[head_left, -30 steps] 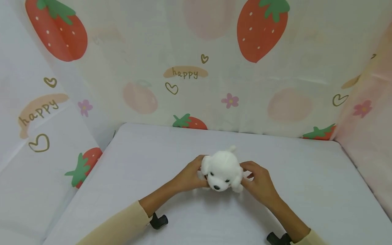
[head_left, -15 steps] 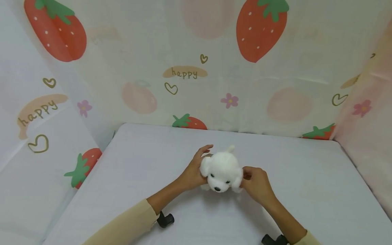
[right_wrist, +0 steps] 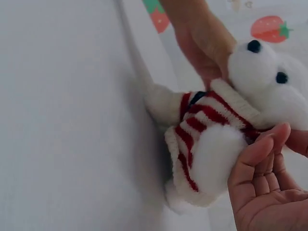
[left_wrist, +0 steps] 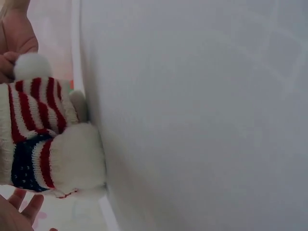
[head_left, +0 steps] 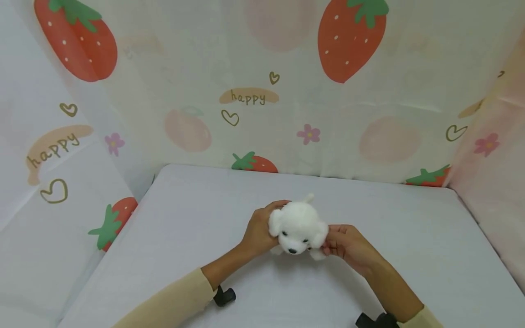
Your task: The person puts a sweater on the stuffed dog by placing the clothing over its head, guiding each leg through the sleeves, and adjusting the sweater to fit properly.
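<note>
A white plush dog (head_left: 301,223) stands on the table facing me, in a knitted sweater (right_wrist: 202,115) with red and white stripes and some navy. My left hand (head_left: 259,229) holds the dog's side behind its ear, thumb at the front and fingers over the back. At the dog's other side, my right hand (head_left: 348,246) has its fingers curled by the ear and front leg. In the right wrist view its thumb and forefinger pinch at the sweater's neck edge. A thin red cord (left_wrist: 66,193) hangs from the sweater in the left wrist view.
The white table (head_left: 197,205) ends at a back wall cloth (head_left: 340,118) printed with strawberries, hearts and "happy". Similar cloth hangs on both sides. Black wrist-camera mounts (head_left: 224,296) sit below the beige sleeves (head_left: 172,300).
My left hand's fingers lifted from the dog, then came back over its back. My right hand has shifted slightly down and outward by the dog's ear. The dog stays nearly in place.
</note>
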### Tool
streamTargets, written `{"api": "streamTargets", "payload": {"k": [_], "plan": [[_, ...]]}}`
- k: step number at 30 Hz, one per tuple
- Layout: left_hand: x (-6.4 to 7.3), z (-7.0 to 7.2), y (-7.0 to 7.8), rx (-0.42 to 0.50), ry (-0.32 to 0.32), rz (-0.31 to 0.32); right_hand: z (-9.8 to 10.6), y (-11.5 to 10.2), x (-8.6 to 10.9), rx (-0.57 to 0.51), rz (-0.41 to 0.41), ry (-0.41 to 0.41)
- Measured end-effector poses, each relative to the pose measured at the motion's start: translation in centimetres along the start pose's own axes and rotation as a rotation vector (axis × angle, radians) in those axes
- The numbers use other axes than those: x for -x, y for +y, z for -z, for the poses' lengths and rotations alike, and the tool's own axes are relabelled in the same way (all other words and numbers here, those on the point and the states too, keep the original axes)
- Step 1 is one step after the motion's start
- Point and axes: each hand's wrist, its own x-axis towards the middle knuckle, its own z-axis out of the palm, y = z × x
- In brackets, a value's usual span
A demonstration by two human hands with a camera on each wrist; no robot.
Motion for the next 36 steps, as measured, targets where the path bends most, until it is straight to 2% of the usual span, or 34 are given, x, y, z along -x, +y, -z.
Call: {"api": "streamTargets", "payload": {"k": [3,6,9,12,16,18,20,23,28,31,34,36], "plan": [[0.1,0.2,0.0,-0.045,0.029,-0.009,0.2,0.0,-0.1,-0.125,0.01,-0.075],[0.3,0.3,0.1,-0.036,0.004,0.024,0.4,0.1,-0.4,-0.14,0.011,-0.075],[0.4,0.4,0.4,-0.01,-0.059,0.097,0.6,0.2,-0.6,0.047,0.024,0.013],[0.5,0.6,0.7,0.001,-0.112,0.168,0.5,0.6,-0.8,0.318,0.072,0.142],[0.5,0.7,0.7,0.041,-0.129,0.186,0.2,1.4,-0.5,0.615,0.163,0.323],[0.4,0.7,0.7,0.071,-0.13,0.188,0.0,1.9,-0.3,0.715,0.173,0.35],[0.4,0.7,0.6,0.1,-0.127,0.187,-0.2,2.3,-0.2,0.762,0.159,0.316],[0.3,0.7,0.5,0.127,-0.115,0.189,-0.6,2.9,-0.5,0.757,0.129,0.262],[0.3,0.6,0.5,0.13,-0.101,0.188,-1.1,3.4,-1.4,0.702,0.079,0.311],[0.4,0.5,0.6,0.124,-0.105,0.189,-1.3,3.4,-1.7,0.584,-0.009,0.293],[0.4,0.4,0.7,0.124,-0.118,0.186,-1.3,3.4,-1.8,0.443,-0.104,0.241],[0.4,0.4,0.7,0.126,-0.137,0.177,-1.2,3.3,-1.8,0.392,-0.136,0.201]]}}
